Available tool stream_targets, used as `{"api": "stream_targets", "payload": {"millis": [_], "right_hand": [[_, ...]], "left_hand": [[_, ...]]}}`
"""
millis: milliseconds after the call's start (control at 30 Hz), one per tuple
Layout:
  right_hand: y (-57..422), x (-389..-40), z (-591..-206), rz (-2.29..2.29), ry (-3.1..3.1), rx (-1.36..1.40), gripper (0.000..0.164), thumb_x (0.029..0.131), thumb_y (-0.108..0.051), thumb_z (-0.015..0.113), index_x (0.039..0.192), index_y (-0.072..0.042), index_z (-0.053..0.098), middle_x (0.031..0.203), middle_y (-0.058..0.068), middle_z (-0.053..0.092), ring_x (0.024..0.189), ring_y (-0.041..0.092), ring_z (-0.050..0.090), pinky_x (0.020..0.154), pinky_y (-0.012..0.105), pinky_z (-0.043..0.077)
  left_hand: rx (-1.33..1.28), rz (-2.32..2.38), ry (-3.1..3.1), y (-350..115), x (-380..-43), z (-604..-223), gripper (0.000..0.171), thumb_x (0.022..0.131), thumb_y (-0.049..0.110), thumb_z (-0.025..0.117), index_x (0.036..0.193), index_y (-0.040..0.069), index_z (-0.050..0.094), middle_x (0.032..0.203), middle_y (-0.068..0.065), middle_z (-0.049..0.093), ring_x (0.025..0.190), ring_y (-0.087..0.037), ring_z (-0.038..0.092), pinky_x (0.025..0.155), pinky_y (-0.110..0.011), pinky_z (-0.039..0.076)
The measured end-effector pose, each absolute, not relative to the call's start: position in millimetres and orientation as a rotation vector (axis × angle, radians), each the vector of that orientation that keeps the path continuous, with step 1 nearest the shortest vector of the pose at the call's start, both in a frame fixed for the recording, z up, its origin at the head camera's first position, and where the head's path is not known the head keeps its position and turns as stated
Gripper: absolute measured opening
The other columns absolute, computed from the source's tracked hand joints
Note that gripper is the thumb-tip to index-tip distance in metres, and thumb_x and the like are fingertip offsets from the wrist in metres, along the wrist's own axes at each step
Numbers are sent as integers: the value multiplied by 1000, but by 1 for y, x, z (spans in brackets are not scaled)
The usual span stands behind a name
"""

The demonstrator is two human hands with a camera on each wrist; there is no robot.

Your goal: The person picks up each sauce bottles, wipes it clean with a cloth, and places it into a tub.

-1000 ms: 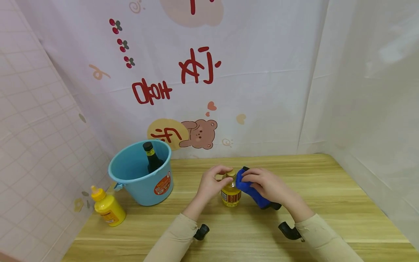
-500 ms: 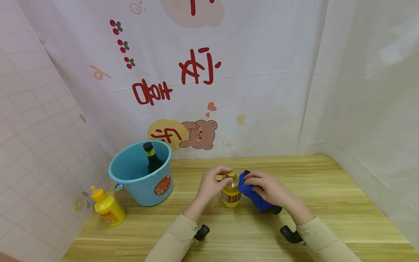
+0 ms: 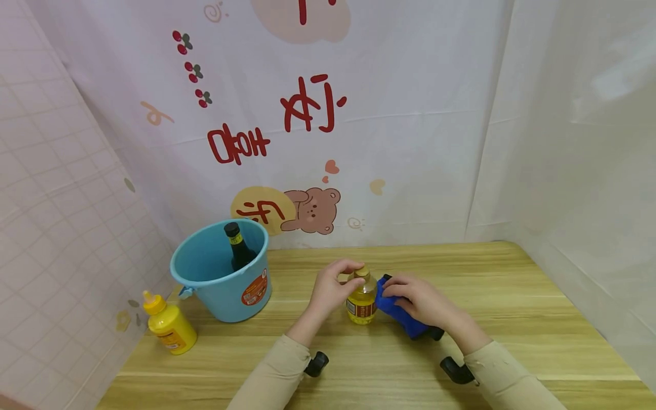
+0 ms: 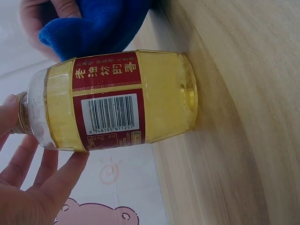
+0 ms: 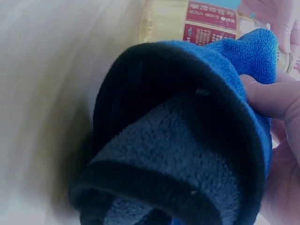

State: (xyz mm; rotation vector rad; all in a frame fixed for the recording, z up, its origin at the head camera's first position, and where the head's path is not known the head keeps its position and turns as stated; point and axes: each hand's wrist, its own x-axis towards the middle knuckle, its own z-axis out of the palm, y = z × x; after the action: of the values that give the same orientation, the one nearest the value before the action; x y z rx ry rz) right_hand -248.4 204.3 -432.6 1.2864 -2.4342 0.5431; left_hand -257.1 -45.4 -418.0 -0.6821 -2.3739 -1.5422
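Observation:
A small bottle of yellow cooking oil (image 3: 361,307) with a red label stands upright on the wooden table. My left hand (image 3: 330,287) holds it by the neck and cap, thumb and fingers on opposite sides, as the left wrist view also shows at the cap (image 4: 21,112). In my right hand (image 3: 422,299) is a folded cloth (image 3: 402,316), plush blue outside and dark grey inside with a black edge. The fingers pinch its upper part, and its blue side lies against the bottle's right side. The right wrist view shows the cloth's grey folds (image 5: 173,140) hanging loosely below the thumb.
To the left stands a light blue bucket (image 3: 220,293) with a dark, black-capped bottle (image 3: 238,247) inside. A yellow squeeze bottle (image 3: 172,327) stands at the table's left edge. Behind the table (image 3: 328,370) hangs a white printed curtain (image 3: 420,142).
My right hand has moved down along the bottle's right side and slightly toward me with the cloth. The left hand and the oil bottle have stayed in place.

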Motion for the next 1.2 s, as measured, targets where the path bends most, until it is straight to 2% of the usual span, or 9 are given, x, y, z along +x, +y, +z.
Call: {"api": "stream_targets", "payload": {"millis": [533, 833, 1033, 1200], "right_hand": [[197, -251, -451, 453, -2505, 1407, 32, 78, 9, 78, 101, -12, 75, 103, 2, 67, 93, 20, 66, 78, 36, 56], [189, -250, -452, 288, -2674, 1383, 28, 80, 1, 79, 100, -17, 76, 103, 0, 68, 94, 19, 65, 82, 38, 54], [197, -249, -452, 366, -2653, 1364, 28, 82, 3, 76, 104, -14, 75, 105, 0, 67, 95, 19, 65, 82, 37, 55], [209, -246, -433, 501, -2512, 1327, 32, 80, 9, 75, 106, -10, 73, 108, 5, 67, 97, 25, 66, 81, 40, 56]], "left_hand": [[-687, -1546, -2373, -45, -257, -419, 27, 87, 11, 76, 114, 9, 73, 113, 0, 69, 101, -19, 62, 77, -26, 56], [-686, -1541, -2380, -45, -257, -418, 28, 88, 13, 76, 115, 10, 73, 113, 1, 69, 102, -19, 62, 78, -27, 56], [-687, -1541, -2380, -46, -257, -418, 28, 87, 12, 77, 115, 9, 73, 113, 0, 69, 102, -20, 62, 79, -27, 56], [-684, -1543, -2378, -46, -258, -418, 28, 87, 12, 77, 114, 9, 73, 114, 0, 69, 102, -20, 62, 78, -27, 56]]}}
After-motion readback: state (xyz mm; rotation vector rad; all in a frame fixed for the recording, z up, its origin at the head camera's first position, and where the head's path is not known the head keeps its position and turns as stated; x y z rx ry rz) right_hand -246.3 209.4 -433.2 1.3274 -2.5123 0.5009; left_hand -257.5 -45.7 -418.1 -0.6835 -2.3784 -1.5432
